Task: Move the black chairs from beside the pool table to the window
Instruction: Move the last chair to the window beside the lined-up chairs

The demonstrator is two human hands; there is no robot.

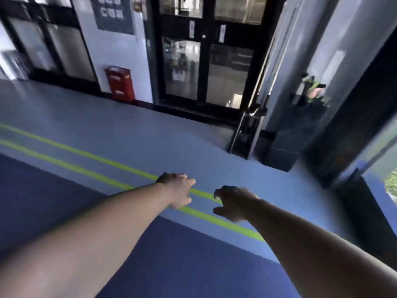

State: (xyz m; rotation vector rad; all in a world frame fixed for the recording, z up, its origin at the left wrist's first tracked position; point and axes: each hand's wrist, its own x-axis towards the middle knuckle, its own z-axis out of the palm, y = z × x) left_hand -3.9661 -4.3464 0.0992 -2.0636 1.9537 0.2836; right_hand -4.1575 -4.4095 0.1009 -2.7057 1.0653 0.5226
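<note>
No black chair and no pool table show in this blurred head view. Both my arms reach forward over the blue floor. My left hand [178, 189] holds nothing, its fingers loosely spread. My right hand [233, 203] is also empty, fingers curled downward but apart. A window [386, 168] with greenery outside shows at the far right edge.
Two yellow-green lines [90, 166] cross the blue floor diagonally. A red box [120, 83] stands against the white wall. Black glass double doors [206, 61] lie ahead. A black stand with cue sticks [249, 130] leans by a grey pillar [300, 72]; a person [309, 97] stands behind it.
</note>
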